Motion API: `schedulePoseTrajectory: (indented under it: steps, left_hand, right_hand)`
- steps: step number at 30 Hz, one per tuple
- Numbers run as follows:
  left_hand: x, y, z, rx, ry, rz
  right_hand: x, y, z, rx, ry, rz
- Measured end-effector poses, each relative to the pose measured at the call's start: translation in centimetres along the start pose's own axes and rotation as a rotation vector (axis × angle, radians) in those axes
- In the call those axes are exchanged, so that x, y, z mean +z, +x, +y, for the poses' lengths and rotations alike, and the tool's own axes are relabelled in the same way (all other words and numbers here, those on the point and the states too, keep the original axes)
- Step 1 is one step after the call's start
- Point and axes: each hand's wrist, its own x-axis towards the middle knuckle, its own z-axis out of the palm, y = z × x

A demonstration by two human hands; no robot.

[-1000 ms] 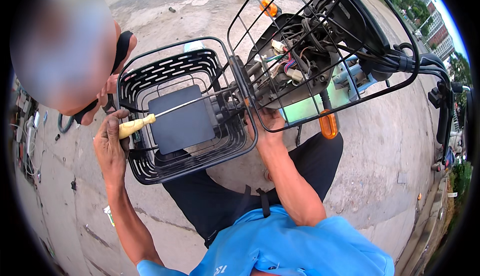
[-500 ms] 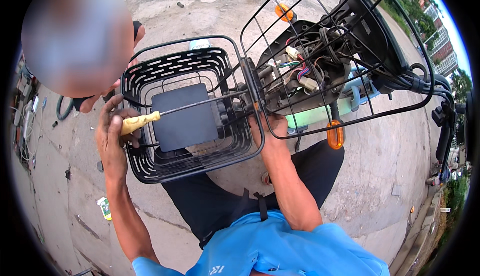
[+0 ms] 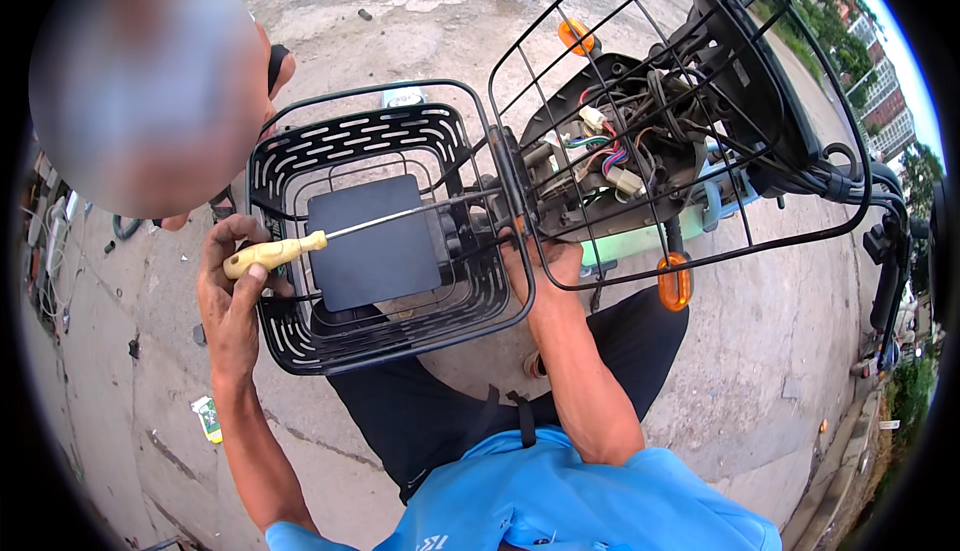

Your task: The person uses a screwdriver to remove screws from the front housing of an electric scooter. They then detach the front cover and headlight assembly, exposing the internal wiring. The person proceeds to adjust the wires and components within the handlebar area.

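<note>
My left hand [image 3: 235, 286] is wrapped round the pale yellow handle of a screwdriver [image 3: 285, 250], at the left rim of a black front basket [image 3: 400, 346]. The long metal shaft crosses above a flat black plate [image 3: 375, 251] in the basket. Its tip meets the dark fittings at the basket's right side, by the hinge bar [image 3: 515, 191]; the exact contact is hidden. My right hand [image 3: 545, 261] reaches under the right edge of the basket, below those fittings. Its fingers are hidden, so what they touch does not show.
Right of the basket, exposed wires and white connectors [image 3: 627, 182] sit in the vehicle's opened front, behind a wire grid. Orange turn signals [image 3: 675, 282] stick out on both sides. A person [image 3: 145, 91] leans close at upper left. A green-white packet [image 3: 207, 419] lies on the concrete.
My left hand has shifted its hold on the screwdriver handle, the thumb now lower along it. The basket and vehicle front sit slightly lower and further right in view. My right hand stays beneath the basket edge.
</note>
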Motion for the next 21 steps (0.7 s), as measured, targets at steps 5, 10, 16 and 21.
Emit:
schedulePoseTrajectory:
  steps: [5, 10, 16, 21]
  left_hand:
    - [-1.9, 0.0, -0.1, -0.275, 0.162, -0.051]
    - [-1.6, 0.3, 0.4, -0.278, 0.175, -0.094]
    - [-1.9, -0.1, 0.1, -0.271, 0.214, -0.079]
    - [-1.8, -0.1, -0.1, -0.282, 0.212, -0.044]
  right_hand:
    - [1.5, -0.6, -2.1, 0.127, 0.071, 0.014]
    - [1.2, -0.6, -2.3, 0.198, 0.157, -0.047]
    - [2.4, -0.7, -2.9, 0.297, 0.292, 0.04]
    - [2.5, -0.5, -3.1, 0.329, 0.319, 0.058]
